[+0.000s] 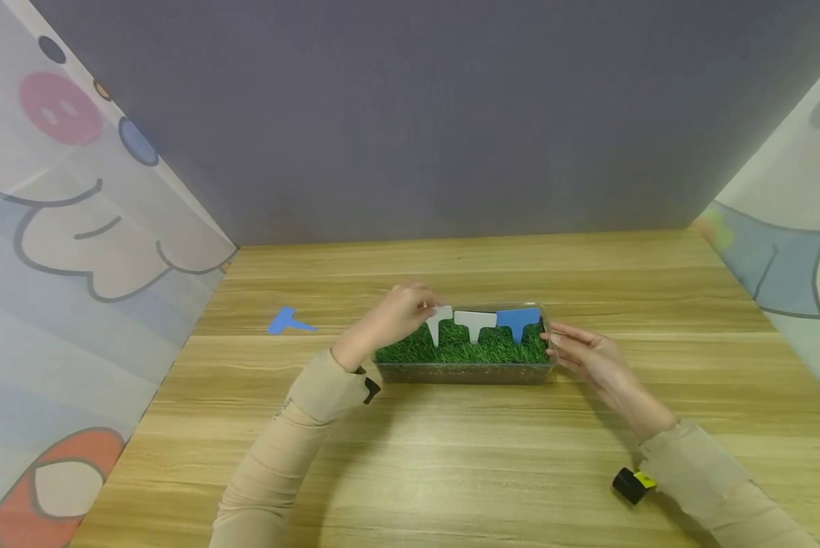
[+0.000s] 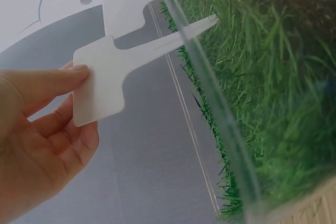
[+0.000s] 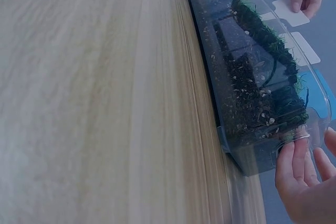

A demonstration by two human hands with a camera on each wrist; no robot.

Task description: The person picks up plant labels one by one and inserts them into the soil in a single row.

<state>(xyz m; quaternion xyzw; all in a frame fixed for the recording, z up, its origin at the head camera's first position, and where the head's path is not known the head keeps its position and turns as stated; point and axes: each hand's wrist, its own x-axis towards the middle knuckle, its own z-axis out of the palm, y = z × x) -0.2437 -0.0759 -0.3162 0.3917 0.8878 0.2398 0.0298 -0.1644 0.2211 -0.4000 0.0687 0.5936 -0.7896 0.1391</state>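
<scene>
A clear planter box [image 1: 465,373] filled with soil and green grass [image 1: 410,352] stands on the table. Three T-shaped plant labels stick up from it: a white one [image 1: 433,327] on the left, another white one [image 1: 476,320] in the middle, and a blue one [image 1: 517,316] on the right. My left hand [image 1: 399,310] pinches the wide head of the leftmost white label between thumb and fingers. In the left wrist view this label's stem [image 2: 157,48] reaches into the grass. My right hand [image 1: 591,361] touches the box's right end, fingertips against its end wall [image 3: 286,142].
A loose blue T-shaped label [image 1: 288,321] lies flat on the wooden table [image 1: 485,472], left of the box. A dark grey panel [image 1: 410,122] rises behind the table. Cartoon-printed sheets [image 1: 61,228] flank it. A black wrist device [image 1: 630,485] sits by the right sleeve.
</scene>
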